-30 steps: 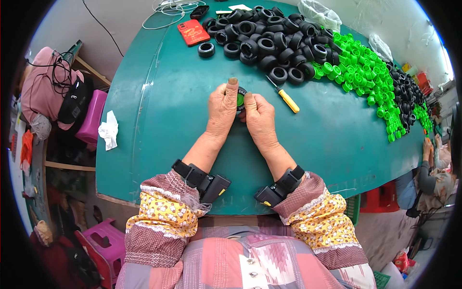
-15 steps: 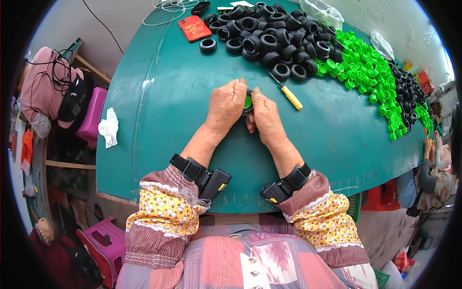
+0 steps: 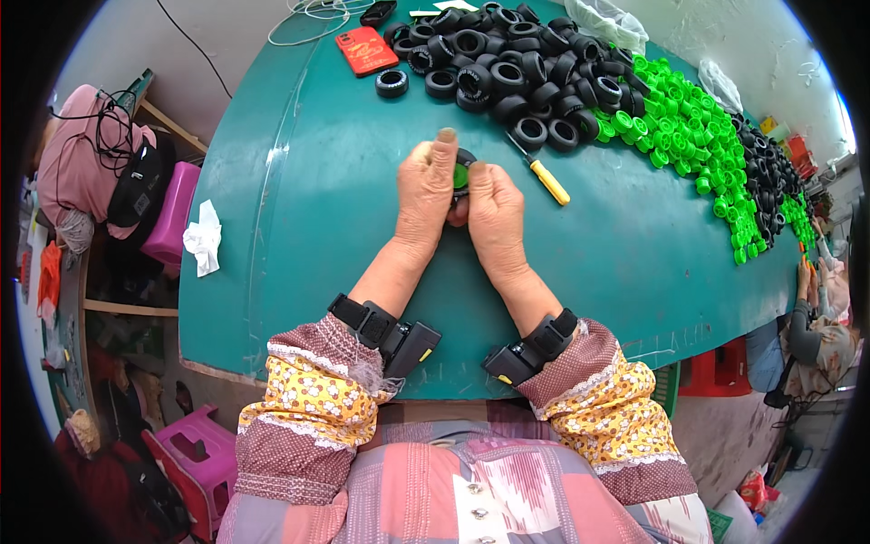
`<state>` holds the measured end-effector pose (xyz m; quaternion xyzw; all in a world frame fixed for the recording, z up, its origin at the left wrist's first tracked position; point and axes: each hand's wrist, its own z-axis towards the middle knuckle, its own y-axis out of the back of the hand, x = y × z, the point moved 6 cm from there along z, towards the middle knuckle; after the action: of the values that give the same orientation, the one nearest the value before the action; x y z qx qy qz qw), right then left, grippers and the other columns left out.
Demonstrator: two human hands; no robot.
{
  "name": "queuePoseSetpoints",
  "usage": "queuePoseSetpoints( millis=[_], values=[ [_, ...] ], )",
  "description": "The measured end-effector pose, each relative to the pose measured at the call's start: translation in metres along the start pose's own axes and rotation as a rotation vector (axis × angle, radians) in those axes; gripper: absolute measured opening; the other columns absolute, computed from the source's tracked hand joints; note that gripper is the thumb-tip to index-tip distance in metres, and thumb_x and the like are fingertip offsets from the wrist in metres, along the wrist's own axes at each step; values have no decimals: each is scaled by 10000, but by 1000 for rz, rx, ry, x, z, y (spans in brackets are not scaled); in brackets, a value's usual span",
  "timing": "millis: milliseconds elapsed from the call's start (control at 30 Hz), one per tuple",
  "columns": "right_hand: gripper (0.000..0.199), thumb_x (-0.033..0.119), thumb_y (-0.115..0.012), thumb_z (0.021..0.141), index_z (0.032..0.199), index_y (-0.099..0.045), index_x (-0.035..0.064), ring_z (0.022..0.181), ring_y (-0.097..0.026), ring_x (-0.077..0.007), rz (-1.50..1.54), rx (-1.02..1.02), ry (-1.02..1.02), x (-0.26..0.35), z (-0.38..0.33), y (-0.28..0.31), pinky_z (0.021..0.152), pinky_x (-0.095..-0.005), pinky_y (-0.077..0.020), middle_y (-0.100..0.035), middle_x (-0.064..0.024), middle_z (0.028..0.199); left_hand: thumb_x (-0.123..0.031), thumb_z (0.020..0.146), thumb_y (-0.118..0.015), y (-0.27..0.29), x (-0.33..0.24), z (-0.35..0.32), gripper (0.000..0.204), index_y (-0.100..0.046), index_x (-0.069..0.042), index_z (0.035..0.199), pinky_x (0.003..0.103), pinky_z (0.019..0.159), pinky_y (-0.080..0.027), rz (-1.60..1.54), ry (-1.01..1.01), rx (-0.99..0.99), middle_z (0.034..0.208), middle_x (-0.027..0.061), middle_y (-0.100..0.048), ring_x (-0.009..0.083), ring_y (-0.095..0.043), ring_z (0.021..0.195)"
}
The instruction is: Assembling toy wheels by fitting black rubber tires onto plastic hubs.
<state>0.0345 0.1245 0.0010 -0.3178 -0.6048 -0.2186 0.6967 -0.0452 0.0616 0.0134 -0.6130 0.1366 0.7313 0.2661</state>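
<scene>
Green worktop (image 3: 299, 263) fills the middle. Left of it: wooden shelf (image 3: 118, 308), pink stool (image 3: 190, 453) below. Pale wall (image 3: 118, 45) behind. Daylight, even.

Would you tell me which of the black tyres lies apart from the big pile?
The lone black tyre at the pile's left end, just below the red phone; the others touch or overlap.

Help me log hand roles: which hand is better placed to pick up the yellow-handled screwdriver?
Right. The right hand lies nearer the yellow-handled screwdriver, just to its right; the left hand would have to cross over. Both now grip the black wheel with green hub.
</scene>
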Motion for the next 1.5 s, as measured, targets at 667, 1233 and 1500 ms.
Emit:
queuePoseSetpoints(
  millis=[667, 1233, 1500],
  values=[
    [427, 357, -369, 911, 741, -502, -11, 450, -491, -164, -426, 15, 35, -3, 6, 1, 435, -295, -396, -481, -88, 522, -346, 891, -420, 5, 0, 5, 458, -523, -10, 597, 377, 434, -366, 448, -191, 3, 502, 162, -493, 317, -465, 446],
    [424, 424, -397, 887, 867, -515, 17, 379, -442, -92, -150, 140, -273, -8, 4, 7, 340, -208, -358, -490, -42, 552, -336, 885, -444, 3, 8, 11, 434, -524, 15, 641, 363, 462, -378, 361, -226, 15, 527, 186, -485, 308, -452, 471],
    [293, 304, -400, 916, 982, -441, 21, 514, -512, -91, 87, 44, -179, -7, -1, -2, 460, -194, -432, -536, -55, 676, -374, 866, -483, 4, 20, 4, 423, -494, 7, 683, 309, 496, -396, 125, -46, -68, 544, 80, -485, 133, -430, 526]
  ],
)
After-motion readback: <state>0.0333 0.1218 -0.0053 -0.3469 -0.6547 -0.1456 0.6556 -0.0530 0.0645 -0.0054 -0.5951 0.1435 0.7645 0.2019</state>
